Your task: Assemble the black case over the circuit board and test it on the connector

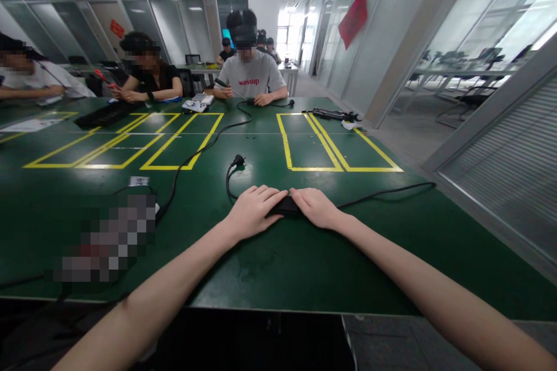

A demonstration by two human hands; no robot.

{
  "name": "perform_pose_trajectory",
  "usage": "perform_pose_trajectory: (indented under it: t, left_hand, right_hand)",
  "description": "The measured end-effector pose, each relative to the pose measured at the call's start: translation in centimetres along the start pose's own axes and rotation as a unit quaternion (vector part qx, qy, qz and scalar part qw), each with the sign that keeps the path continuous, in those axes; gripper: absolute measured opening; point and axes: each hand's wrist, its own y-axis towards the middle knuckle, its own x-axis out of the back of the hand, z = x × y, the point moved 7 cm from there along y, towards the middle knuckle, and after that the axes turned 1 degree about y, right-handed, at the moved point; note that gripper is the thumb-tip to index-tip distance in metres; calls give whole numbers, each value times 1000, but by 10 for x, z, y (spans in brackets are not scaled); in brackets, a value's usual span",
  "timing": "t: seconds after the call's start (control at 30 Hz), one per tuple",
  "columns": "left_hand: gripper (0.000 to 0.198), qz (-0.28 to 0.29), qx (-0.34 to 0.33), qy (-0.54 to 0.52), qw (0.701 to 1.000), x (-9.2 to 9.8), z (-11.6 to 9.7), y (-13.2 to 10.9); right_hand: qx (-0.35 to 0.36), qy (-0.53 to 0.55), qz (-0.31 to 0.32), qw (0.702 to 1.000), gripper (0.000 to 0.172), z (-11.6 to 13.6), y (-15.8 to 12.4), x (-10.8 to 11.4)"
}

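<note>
A black power adapter lies low over the green table in front of me, one end in each hand. My left hand is closed around its left end, thumb along the near side and fingers over the top. Across the right end, my right hand is curled with its fingertips close to the left hand's. From the left side a black cord loops up to a plug, whose prongs point right. Another black cord runs off to the right. Both ends of the adapter are hidden under my hands.
The green table carries yellow tape rectangles. A pixelated object lies at left beside a long black cord. Black tool-like items lie at the far right. Across the table, a person holds a thin tool; others sit further left.
</note>
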Motion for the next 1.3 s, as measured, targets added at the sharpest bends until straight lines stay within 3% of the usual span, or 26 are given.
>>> perform_pose_trajectory:
  t: [0.13,0.2,0.3,0.4,0.47,0.57,0.73,0.83,0.93,1.0,1.13,1.23,1.3]
  left_hand:
    - [44,6,-23,53,998,-3,-8,2]
    - [43,22,-21,63,998,-4,-9,3]
    - [42,42,-9,62,997,-5,-6,3]
    - [40,42,0,42,998,-6,-3,3]
    - [38,22,3,23,1000,-4,0,2]
    - [37,-12,6,-7,1000,3,5,0]
    - [30,11,-2,-28,1000,7,14,-4]
    - [29,14,-7,-16,1000,8,13,-6]
    - [31,24,-21,-15,999,5,8,-6]
    - [36,16,-17,-22,999,4,7,-5]
    - [52,-55,-2,-28,998,13,10,-5]
    - [51,-91,-2,-29,995,19,14,-7]
    - [43,-80,-3,-42,996,18,15,-8]
  right_hand:
    - [-35,26,18,999,63,-7,0,-1]
    - [-28,29,-10,999,58,-5,-1,6]
    - [62,38,-64,995,34,8,-7,20]
    - [178,35,-56,982,35,22,-15,23]
    - [206,21,-61,977,25,24,-18,22]
    - [202,23,-79,976,19,21,-18,20]
    - [166,98,-83,978,22,16,-16,22]
    - [120,227,-15,966,32,12,-15,19]
    - [56,381,83,919,40,9,-15,6]
    - [24,427,100,898,42,5,-15,1]
    - [-9,453,20,891,47,-11,-8,10]
    - [-66,463,-106,877,52,-43,-7,32]
    - [-109,456,-215,856,54,-72,-12,53]
